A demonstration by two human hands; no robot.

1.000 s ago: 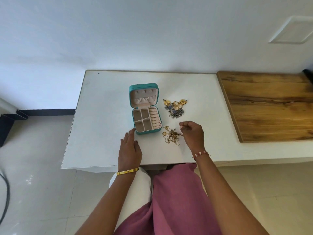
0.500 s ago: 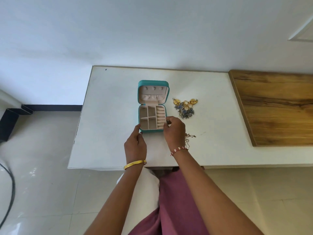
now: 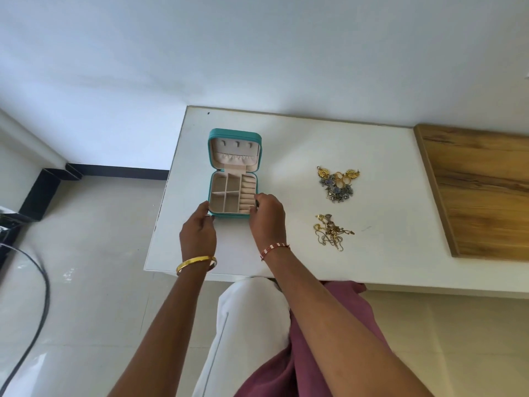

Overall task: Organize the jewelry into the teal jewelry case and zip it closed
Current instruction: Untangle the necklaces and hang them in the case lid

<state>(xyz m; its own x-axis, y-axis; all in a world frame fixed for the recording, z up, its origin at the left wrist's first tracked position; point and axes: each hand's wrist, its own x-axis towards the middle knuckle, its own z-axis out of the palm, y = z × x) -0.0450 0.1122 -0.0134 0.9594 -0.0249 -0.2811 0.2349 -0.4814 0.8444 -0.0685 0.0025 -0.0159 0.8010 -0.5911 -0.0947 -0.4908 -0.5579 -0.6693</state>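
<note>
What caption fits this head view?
Both hands grip the open teal jewelry case on a white table; jewelry piles wait aside.

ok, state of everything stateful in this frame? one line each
jewelry case: open, lid tilted back, unzipped, compartments look empty
left hand: grips the case's near left corner
right hand: grips the case's near right corner
chain pile: tangled, loose on the table, apart from the case
earring and ring pile: heaped, loose on the table, not yet packed
table: holds the case and both piles
</note>
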